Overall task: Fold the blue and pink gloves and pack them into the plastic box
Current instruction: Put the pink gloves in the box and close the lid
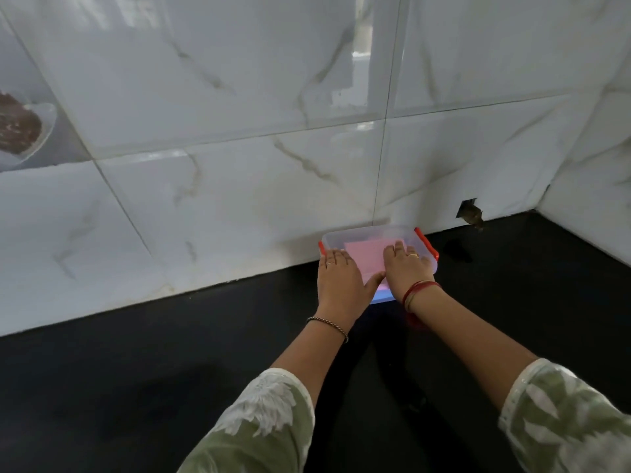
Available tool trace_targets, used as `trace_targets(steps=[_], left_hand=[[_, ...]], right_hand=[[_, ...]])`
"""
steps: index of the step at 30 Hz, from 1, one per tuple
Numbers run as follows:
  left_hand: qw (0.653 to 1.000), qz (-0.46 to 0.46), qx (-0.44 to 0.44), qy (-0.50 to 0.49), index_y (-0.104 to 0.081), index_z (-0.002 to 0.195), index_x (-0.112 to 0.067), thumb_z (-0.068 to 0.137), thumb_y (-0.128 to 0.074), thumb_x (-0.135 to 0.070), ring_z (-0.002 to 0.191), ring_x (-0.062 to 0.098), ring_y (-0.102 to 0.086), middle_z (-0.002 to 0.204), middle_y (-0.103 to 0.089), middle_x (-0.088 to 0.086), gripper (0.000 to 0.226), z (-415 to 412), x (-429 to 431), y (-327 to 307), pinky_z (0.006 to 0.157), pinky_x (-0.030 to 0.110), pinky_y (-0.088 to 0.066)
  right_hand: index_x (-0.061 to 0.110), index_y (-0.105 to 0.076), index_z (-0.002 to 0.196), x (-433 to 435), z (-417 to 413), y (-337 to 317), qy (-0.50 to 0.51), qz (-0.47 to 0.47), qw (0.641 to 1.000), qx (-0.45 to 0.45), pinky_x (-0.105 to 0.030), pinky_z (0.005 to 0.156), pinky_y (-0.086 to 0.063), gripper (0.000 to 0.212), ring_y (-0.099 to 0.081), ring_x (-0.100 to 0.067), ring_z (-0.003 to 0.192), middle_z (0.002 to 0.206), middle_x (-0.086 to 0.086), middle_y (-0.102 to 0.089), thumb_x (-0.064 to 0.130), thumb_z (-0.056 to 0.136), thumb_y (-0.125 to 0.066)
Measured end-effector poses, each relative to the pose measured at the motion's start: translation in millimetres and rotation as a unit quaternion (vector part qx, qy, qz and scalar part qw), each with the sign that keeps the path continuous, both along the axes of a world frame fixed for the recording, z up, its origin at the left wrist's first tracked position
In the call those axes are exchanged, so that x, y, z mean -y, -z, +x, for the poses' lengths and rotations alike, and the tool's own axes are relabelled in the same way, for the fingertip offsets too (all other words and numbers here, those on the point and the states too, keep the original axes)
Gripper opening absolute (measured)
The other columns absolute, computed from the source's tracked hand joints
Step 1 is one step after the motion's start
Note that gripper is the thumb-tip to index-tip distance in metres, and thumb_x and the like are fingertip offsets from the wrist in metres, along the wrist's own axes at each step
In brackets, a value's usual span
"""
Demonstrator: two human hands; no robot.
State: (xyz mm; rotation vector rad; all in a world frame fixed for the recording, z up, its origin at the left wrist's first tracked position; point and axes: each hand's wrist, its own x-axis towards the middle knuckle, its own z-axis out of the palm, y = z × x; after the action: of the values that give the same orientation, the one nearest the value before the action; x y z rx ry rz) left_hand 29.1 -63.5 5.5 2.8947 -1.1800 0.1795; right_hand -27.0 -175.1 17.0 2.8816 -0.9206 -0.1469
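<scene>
A clear plastic box (367,233) with red side clips stands on the black counter against the tiled wall. Through its clear lid a folded pink glove (365,257) shows, and a strip of blue glove (381,296) glows at the near edge. My left hand (339,279) lies flat on the box's left side, fingers together, palm down. On the right side my right hand (406,268) rests flat the same way. The thumbs nearly meet over the middle. Both hands hide much of the box top.
The black counter (170,370) stretches left and toward me. White marble-look wall tiles (239,165) rise right behind the box, with a corner at the right. A small broken hole in the tile (469,213) sits right of the box.
</scene>
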Motion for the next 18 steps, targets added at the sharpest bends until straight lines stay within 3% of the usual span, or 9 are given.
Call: trace_targets(steps=[13, 18], left_hand=[[0.999, 0.03, 0.024, -0.005, -0.016, 0.144, 0.007, 0.089, -0.014, -0.067, 0.14, 0.039, -0.024, 0.15, -0.025, 0.026, 0.092, 6.9, 20.7, 4.8, 0.118, 0.044, -0.017], [1.0, -0.006, -0.027, 0.011, -0.021, 0.143, 0.005, 0.091, -0.016, -0.065, 0.139, 0.036, -0.027, 0.15, -0.029, 0.024, 0.088, 8.3, 11.1, -9.8, 0.117, 0.042, -0.019]], right_hand=[[0.009, -0.02, 0.144, 28.9, 13.0, 6.2, -0.027, -0.004, 0.999, 0.017, -0.05, 0.113, -0.026, 0.061, -0.028, -0.032, 0.14, 0.155, -0.014, -0.021, 0.023, 0.093, -0.051], [0.01, -0.009, 0.148, 21.4, 6.2, -3.9, -0.023, 0.016, 1.0, -0.001, -0.053, 0.115, -0.015, 0.073, -0.016, -0.032, 0.144, 0.157, -0.015, -0.012, 0.015, 0.09, -0.053]])
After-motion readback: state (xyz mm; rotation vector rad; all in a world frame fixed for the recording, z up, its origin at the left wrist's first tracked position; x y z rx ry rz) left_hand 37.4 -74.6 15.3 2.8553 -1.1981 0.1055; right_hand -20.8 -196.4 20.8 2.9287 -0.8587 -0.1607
